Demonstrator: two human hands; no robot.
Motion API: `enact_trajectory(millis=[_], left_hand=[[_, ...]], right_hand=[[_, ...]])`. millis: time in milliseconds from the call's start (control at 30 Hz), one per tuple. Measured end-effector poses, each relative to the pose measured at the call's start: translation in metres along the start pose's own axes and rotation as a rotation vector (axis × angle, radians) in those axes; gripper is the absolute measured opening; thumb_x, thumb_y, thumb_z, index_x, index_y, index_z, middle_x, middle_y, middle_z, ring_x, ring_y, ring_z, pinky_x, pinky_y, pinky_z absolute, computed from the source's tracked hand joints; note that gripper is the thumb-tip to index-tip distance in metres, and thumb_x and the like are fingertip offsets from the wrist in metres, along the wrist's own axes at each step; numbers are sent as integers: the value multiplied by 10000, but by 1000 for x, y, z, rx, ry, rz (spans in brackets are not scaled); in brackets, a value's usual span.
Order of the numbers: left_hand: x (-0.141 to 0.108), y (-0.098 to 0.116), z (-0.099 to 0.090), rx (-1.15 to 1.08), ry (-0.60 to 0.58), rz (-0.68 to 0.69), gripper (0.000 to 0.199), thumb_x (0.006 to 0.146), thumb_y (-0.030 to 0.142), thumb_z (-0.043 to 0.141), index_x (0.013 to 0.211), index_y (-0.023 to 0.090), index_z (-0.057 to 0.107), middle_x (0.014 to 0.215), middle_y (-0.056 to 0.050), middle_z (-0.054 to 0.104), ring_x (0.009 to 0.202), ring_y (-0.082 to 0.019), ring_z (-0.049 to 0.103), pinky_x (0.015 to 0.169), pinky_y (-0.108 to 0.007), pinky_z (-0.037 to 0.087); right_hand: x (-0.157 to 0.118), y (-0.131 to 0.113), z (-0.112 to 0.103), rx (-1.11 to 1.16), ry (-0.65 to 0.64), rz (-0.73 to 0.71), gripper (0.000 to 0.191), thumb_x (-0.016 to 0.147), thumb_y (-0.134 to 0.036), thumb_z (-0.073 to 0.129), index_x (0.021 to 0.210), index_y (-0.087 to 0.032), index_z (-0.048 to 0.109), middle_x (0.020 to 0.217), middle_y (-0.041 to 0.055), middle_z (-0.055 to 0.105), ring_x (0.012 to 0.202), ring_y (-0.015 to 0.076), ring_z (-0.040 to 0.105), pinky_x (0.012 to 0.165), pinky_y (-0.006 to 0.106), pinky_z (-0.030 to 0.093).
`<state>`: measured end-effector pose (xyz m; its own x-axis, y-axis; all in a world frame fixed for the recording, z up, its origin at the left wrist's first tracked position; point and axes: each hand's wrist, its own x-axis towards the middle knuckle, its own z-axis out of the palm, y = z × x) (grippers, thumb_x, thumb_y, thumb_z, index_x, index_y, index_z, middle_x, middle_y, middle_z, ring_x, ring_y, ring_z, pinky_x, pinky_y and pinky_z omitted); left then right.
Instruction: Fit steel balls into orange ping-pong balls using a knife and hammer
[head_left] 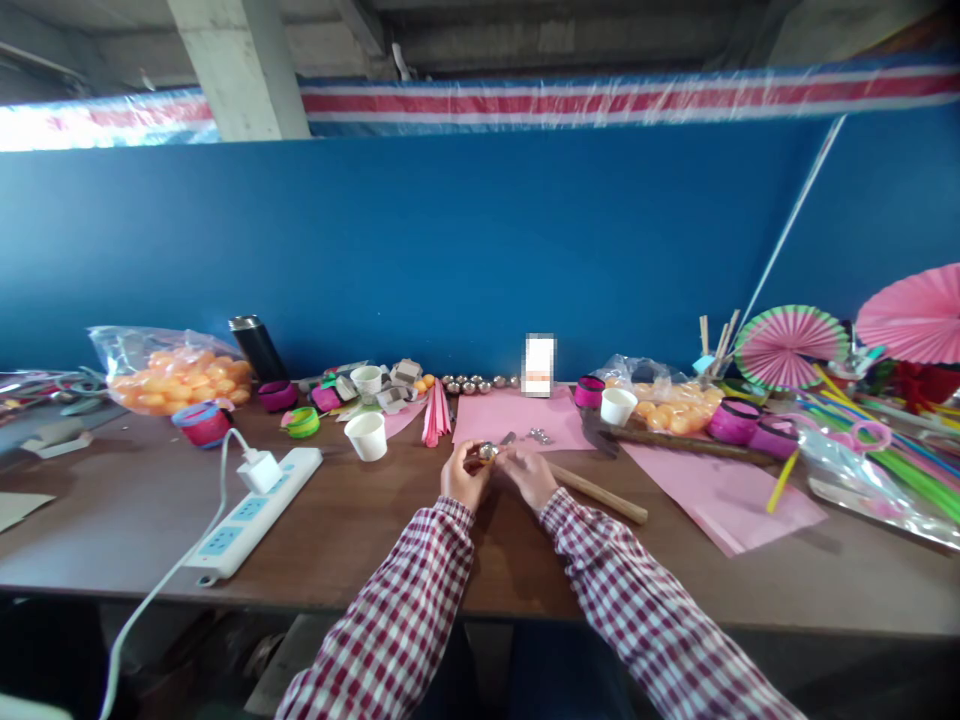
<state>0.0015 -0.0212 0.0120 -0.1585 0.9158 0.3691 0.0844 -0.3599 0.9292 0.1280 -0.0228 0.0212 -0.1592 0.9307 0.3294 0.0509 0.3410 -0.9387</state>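
My left hand [463, 478] is closed around a shiny silver ball [488, 451], which looks like a bell, just above the table. Close beside it, my right hand [531, 476] has its fingers pressed together near the ball; what they pinch is too small to make out. A wooden handle [604, 494], like that of a hammer, lies on the table and runs under my right hand. Beyond my hands is a pink sheet [480, 420] with a few small silver pieces [538, 436] on it. Several more silver balls [472, 384] stand in a row behind it.
A white power strip [255, 515] with a cable lies left. White paper cups [366, 437], pink strips [436, 415] and a bag of orange balls [180, 380] are further back. On the right are a second hammer [675, 438], a pink sheet [720, 490] and paper fans [792, 347].
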Motion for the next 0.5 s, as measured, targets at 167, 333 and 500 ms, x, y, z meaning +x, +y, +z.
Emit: enact_trajectory(millis=[167, 333, 500], left_hand=[[0, 0, 0, -8, -5, 12, 349, 555, 215, 664, 884, 146, 570, 858, -63, 639, 732, -166, 616, 680, -284, 504], [0, -1, 0, -10, -5, 9, 346, 556, 216, 664, 882, 147, 571, 856, -62, 642, 731, -166, 618, 681, -283, 505], [-1, 1, 0, 12, 1, 15, 342, 566, 225, 659, 886, 145, 569, 857, -65, 639, 736, -169, 617, 682, -286, 502]], right_hand=[[0, 1, 1, -11, 0, -8, 287, 682, -439, 551, 666, -158, 608, 815, 51, 640, 905, 208, 541, 848, 336, 369], [0, 2, 1, -12, 2, -14, 283, 680, -436, 553, 666, -159, 607, 811, 51, 638, 897, 205, 543, 838, 329, 378], [0, 2, 1, -11, 2, -19, 275, 687, -427, 549, 666, -159, 608, 797, 48, 640, 897, 205, 543, 844, 334, 374]])
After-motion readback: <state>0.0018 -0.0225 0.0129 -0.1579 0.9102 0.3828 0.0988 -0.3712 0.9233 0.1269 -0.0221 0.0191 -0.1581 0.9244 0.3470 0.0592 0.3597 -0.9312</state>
